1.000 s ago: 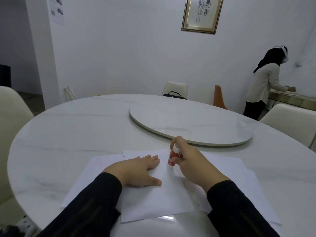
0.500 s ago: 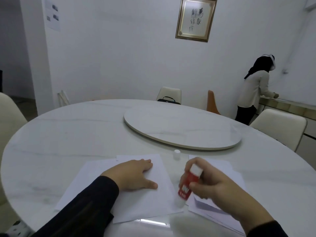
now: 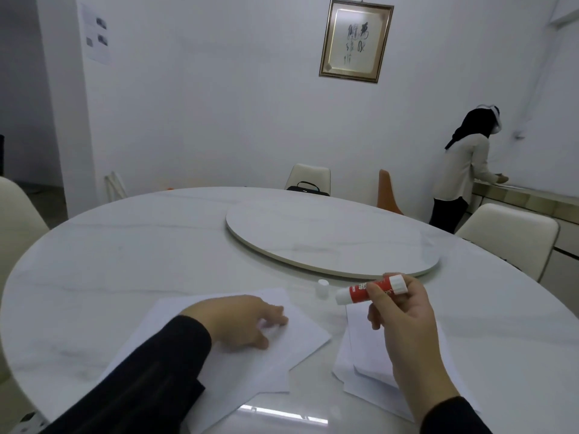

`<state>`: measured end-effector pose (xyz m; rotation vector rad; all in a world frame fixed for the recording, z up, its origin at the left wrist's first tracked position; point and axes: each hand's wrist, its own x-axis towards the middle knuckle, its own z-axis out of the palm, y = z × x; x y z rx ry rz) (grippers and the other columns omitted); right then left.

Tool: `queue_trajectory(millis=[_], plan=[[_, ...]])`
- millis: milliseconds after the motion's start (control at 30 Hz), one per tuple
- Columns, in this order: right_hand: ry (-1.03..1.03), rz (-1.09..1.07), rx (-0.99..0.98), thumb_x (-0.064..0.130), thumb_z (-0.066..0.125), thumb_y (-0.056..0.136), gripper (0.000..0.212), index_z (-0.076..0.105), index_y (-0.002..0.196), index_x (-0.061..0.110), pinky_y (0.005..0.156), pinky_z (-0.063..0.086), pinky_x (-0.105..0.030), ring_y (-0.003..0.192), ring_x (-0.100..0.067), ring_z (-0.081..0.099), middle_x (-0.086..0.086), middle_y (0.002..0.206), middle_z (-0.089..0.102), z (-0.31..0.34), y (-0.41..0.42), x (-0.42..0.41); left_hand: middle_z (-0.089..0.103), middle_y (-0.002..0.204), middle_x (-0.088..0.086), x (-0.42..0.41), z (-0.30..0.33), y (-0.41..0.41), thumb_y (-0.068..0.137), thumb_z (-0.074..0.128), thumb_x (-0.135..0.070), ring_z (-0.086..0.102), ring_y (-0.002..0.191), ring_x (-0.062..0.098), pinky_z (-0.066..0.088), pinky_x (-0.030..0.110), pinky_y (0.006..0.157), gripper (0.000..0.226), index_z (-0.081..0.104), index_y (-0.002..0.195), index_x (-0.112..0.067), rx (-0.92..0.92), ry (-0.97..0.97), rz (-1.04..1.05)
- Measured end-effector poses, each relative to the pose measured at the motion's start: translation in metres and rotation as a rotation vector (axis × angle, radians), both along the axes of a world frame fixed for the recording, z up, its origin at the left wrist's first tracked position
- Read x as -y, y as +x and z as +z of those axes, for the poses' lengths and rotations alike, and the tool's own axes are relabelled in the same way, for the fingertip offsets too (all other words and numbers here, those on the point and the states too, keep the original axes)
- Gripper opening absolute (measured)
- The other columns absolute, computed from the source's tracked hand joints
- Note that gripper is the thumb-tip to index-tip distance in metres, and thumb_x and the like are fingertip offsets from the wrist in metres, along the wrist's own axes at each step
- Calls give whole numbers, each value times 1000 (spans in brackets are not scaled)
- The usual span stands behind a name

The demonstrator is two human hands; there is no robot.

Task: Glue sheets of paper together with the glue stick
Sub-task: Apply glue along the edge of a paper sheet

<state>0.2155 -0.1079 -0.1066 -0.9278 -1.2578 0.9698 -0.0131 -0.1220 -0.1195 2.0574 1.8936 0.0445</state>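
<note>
Round marble surface (image 3: 125,245), wide. Two paper lots: left sheets (image 3: 300,333), right stack (image 3: 357,364), apart. Left hand (image 3: 241,321) on left sheets, fingers loosely bent, pressing. Right hand (image 3: 404,324) raised over right stack, pinching glue stick (image 3: 369,289); long axis near level, uncapped tip leftward. Cap (image 3: 322,288) upright just beyond tip, nearer right hand.

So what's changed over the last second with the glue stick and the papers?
The right hand lifted the red and white glue stick off the sheet, swung it right and tipped it sideways, its grip unchanged. The left hand, earlier flat, now curls its fingers on the white paper sheets. The small white cap stands on the marble table.
</note>
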Motion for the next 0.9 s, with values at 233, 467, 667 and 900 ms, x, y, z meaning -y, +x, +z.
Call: queue_trajectory(millis=[233, 467, 667, 900], plan=[[64, 111, 171, 7, 64, 86, 23, 55, 103, 19, 62, 52, -29, 72, -20, 60, -7, 90, 63, 18, -27, -18, 13, 159, -13, 4, -10, 10, 91, 52, -40, 16, 146, 12, 14, 33, 119, 64, 25, 148, -30, 3, 36, -9], [146, 243, 570, 2, 55, 87, 18, 53, 95, 18, 76, 53, -33, 67, -7, 62, 2, 75, 67, -3, -72, -39, 13, 157, -22, 8, -14, 3, 93, 46, -44, 12, 145, 2, 10, 33, 120, 58, 24, 146, -40, 99, 42, -20], [189, 285, 740, -3, 44, 89, 24, 47, 100, 18, 81, 51, -28, 79, -5, 63, -1, 87, 66, -18, -78, -48, 8, 158, -19, 12, -17, 7, 91, 47, -48, 9, 146, 5, 10, 32, 120, 64, 18, 148, -38, 81, 68, -16], [177, 338, 971, 4, 49, 91, 24, 46, 102, 25, 79, 49, -22, 87, -7, 59, 5, 98, 64, 0, -49, -33, 7, 158, -21, 12, -16, 7, 91, 48, -50, 9, 146, 4, 8, 29, 118, 65, 18, 148, -39, 91, 44, 2]])
